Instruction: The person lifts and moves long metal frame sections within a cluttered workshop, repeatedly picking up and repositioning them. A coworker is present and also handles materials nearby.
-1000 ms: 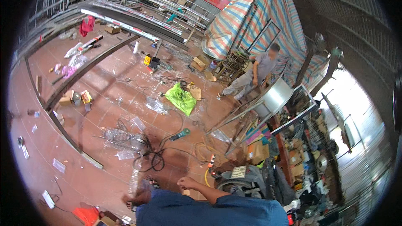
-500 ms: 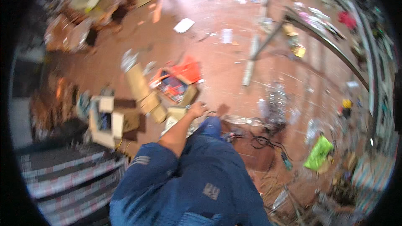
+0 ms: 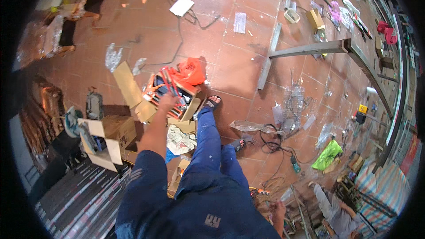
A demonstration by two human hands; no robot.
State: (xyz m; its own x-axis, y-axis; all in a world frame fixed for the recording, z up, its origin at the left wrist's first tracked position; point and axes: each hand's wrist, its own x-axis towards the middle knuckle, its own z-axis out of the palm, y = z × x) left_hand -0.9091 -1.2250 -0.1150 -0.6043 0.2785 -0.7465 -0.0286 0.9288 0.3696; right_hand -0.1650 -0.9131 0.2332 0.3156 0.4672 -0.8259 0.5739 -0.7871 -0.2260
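The left hand (image 3: 167,102) reaches down into an open cardboard box (image 3: 191,109), its fingers over the red and dark items (image 3: 164,79) inside — they blur against the contents, so I cannot tell how far they are spread or whether they have hold of anything. The box stands on the tiled floor (image 3: 234,73), just beside the person's sandalled left foot (image 3: 213,102), and an orange bag (image 3: 191,71) lies against its far side. The right hand (image 3: 279,213) hangs low at the person's right side; how far its fingers are curled, and whether they grip something, I cannot tell.

Nearer the body, a pale patterned cloth (image 3: 181,140) lies beside the left leg. Farther left are a carton (image 3: 121,130) with raised flaps and a stack of dark bars (image 3: 79,194). Ahead lies a flat white panel (image 3: 181,6). To the right are a metal frame (image 3: 310,49), a tangle of black cable (image 3: 271,144), a teal tool (image 3: 295,164) and a bright green bag (image 3: 327,156) — and beyond them, another person (image 3: 332,206) near a striped tarpaulin (image 3: 394,190).
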